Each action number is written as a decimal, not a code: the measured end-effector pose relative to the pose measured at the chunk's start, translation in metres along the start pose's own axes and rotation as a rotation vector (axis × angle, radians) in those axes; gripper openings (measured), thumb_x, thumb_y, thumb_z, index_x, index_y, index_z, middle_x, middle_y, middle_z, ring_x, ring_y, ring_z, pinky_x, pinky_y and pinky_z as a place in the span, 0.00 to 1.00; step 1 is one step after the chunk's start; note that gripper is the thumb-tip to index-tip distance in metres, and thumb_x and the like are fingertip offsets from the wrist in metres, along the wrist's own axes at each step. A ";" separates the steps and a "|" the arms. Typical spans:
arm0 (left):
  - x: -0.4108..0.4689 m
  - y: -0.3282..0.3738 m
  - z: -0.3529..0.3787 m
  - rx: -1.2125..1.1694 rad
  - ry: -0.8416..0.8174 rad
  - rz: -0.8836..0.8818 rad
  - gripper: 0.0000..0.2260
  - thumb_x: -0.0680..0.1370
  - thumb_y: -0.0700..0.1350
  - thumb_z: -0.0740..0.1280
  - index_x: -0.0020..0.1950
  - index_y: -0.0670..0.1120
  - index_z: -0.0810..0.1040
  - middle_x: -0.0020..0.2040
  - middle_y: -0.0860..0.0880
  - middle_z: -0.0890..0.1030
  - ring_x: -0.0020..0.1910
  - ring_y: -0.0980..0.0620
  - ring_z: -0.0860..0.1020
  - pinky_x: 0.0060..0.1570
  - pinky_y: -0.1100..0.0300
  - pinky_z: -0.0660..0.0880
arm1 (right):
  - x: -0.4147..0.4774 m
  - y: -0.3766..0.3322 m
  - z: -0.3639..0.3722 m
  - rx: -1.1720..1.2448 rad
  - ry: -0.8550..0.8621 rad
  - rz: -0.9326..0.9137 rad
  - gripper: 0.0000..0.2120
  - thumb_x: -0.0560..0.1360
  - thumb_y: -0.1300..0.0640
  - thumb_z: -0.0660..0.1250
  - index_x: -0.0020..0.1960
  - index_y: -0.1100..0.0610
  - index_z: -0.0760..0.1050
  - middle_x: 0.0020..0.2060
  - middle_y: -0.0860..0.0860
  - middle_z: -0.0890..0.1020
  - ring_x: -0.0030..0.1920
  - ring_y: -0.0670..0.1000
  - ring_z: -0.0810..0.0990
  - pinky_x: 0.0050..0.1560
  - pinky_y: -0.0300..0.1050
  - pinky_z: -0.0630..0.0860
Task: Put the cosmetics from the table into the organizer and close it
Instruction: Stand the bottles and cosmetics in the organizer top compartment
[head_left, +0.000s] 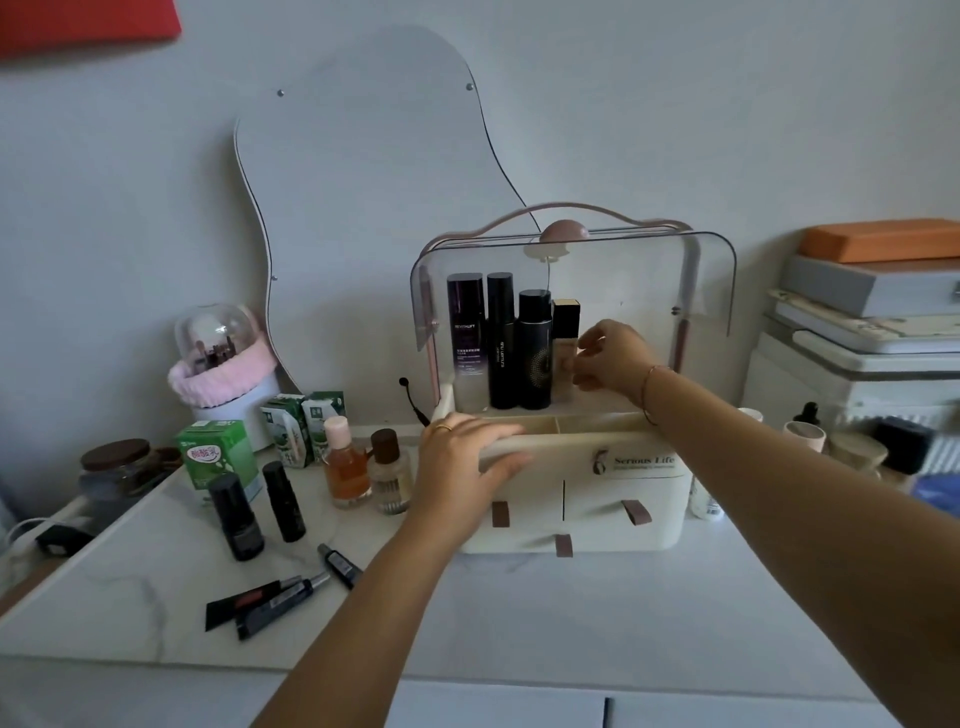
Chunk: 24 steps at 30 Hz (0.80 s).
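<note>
The cream organizer (613, 499) stands on the white table with its clear lid (706, 280) swung up. Inside stand a purple bottle (466, 332), two black bottles (535, 348) and a foundation bottle (565, 332). My right hand (613, 361) reaches in and touches the foundation bottle with curled fingers. My left hand (467, 457) rests on the organizer's front left rim, fingers straight. Left of it stand an orange bottle (345, 467), a small clear bottle (388, 473), and two black bottles (236, 519) (283, 501). Black tubes (270, 603) and a small tube (340, 564) lie flat.
Green cartons (221, 457) and milk cartons (301, 426), a dark jar (117, 467) and a domed brush holder (223, 358) stand at the back left. A wavy mirror (363, 182) leans on the wall. Boxes (872, 312) are stacked at right, with small pots (805, 434) nearby.
</note>
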<state>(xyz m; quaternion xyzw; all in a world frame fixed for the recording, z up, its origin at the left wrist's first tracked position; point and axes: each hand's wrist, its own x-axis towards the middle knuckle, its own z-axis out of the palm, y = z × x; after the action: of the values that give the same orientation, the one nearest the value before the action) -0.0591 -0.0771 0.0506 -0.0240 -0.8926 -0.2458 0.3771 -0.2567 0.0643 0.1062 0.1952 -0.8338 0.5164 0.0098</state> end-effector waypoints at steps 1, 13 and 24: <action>0.000 0.000 0.000 0.003 0.003 -0.002 0.16 0.72 0.57 0.68 0.56 0.52 0.81 0.49 0.61 0.75 0.49 0.68 0.62 0.50 0.78 0.52 | -0.001 0.001 0.000 -0.029 0.004 -0.001 0.10 0.70 0.64 0.72 0.49 0.61 0.74 0.39 0.55 0.81 0.36 0.53 0.83 0.43 0.50 0.83; -0.001 -0.005 0.003 0.013 0.002 -0.021 0.16 0.72 0.54 0.69 0.57 0.50 0.81 0.55 0.53 0.80 0.60 0.56 0.69 0.61 0.56 0.63 | -0.097 -0.014 -0.025 -0.113 0.238 -0.297 0.11 0.74 0.57 0.69 0.55 0.57 0.77 0.47 0.48 0.81 0.47 0.46 0.79 0.52 0.39 0.77; -0.003 0.004 0.009 0.037 0.056 -0.078 0.14 0.70 0.53 0.71 0.52 0.49 0.83 0.51 0.50 0.83 0.57 0.44 0.72 0.59 0.43 0.69 | -0.155 0.135 -0.085 -0.038 0.801 0.063 0.14 0.70 0.52 0.72 0.50 0.57 0.74 0.44 0.50 0.78 0.46 0.54 0.77 0.43 0.44 0.71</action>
<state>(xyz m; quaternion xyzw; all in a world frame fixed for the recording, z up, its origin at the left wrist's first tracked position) -0.0618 -0.0692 0.0450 0.0247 -0.8865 -0.2442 0.3923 -0.1751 0.2393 -0.0037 -0.0474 -0.7790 0.5361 0.3216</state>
